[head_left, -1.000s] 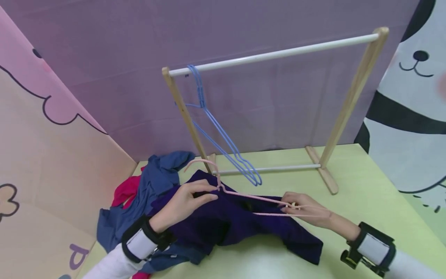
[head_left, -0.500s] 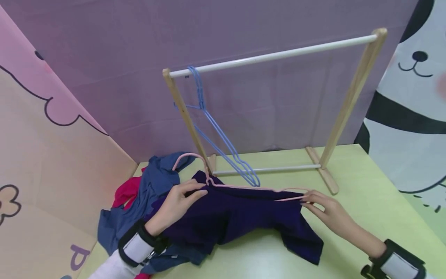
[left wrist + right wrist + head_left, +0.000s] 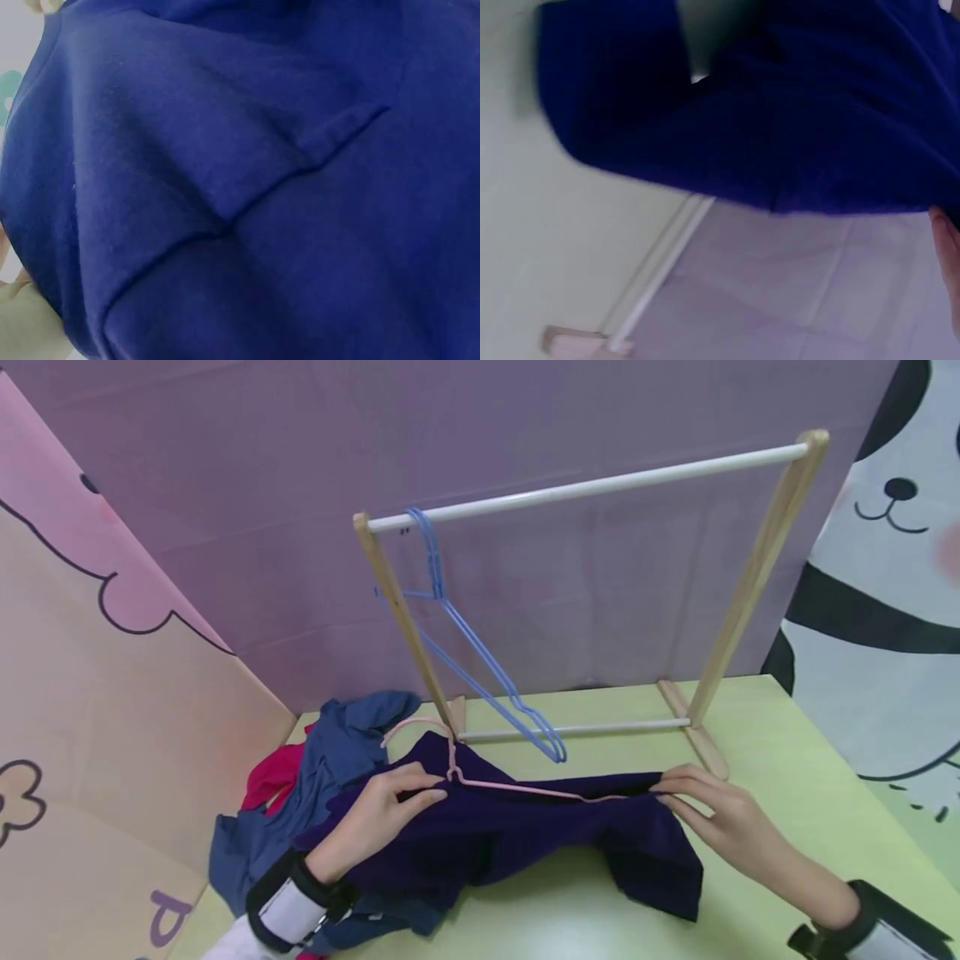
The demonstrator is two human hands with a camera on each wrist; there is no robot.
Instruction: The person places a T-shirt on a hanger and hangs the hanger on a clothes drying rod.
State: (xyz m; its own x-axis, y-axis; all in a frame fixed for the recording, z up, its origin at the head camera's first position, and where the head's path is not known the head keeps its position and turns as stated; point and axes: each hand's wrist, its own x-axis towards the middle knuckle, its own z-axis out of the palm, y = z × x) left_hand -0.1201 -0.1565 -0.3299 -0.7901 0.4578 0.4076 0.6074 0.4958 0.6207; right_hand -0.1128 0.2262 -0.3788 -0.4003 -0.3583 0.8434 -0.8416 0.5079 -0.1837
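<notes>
A navy shirt (image 3: 517,835) lies bunched toward the front of the table, its short sleeve (image 3: 667,868) hanging at the right. At its neck opening is a pink clothes hanger (image 3: 517,787), hook up and to the left, with its right end hidden in the cloth. My left hand (image 3: 386,814) pinches the hanger and the shirt together just below the hook. My right hand (image 3: 716,814) pinches the shirt's upper edge near the right shoulder. Cloth (image 3: 225,150) fills most of the left wrist view. In the right wrist view a fingertip (image 3: 945,255) touches the shirt's edge.
Behind stands a wooden clothes rack with a white rail (image 3: 592,489). Blue hangers (image 3: 480,647) hang at its left end. A blue garment (image 3: 322,785) and a red one (image 3: 273,772) lie heaped at the left. Printed walls border the pale table (image 3: 795,760).
My right hand has moved right from the hanger's arm to the shirt's edge. The hanger's right end has gone from sight into the cloth. My left hand has shifted slightly left with the hook.
</notes>
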